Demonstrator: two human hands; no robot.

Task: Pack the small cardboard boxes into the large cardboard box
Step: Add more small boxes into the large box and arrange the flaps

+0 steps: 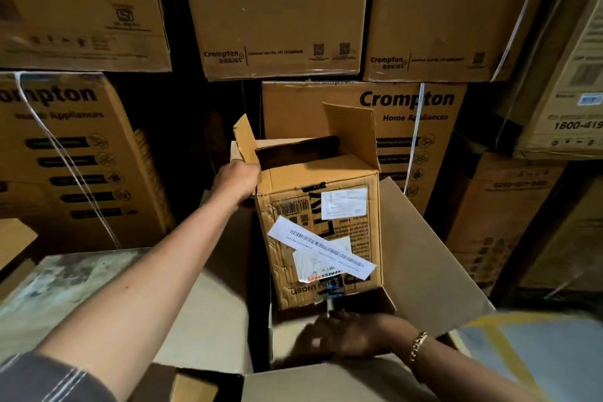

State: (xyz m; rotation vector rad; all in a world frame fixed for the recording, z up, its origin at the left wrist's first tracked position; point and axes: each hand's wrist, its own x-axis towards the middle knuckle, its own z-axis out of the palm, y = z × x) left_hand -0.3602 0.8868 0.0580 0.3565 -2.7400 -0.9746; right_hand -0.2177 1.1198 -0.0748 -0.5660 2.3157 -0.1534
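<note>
Gripping the small box [318,238] by its upper-left corner, left hand [236,183] holds it upright in the large box [424,254]; right hand [342,333] lies below its base, grip unclear.

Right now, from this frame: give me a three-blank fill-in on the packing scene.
The small brown cardboard box has its top flaps ____. The hand gripping its upper corner is the person's ____. The gold bracelet is on the ____ wrist.
Missing: open; left; right.
</note>
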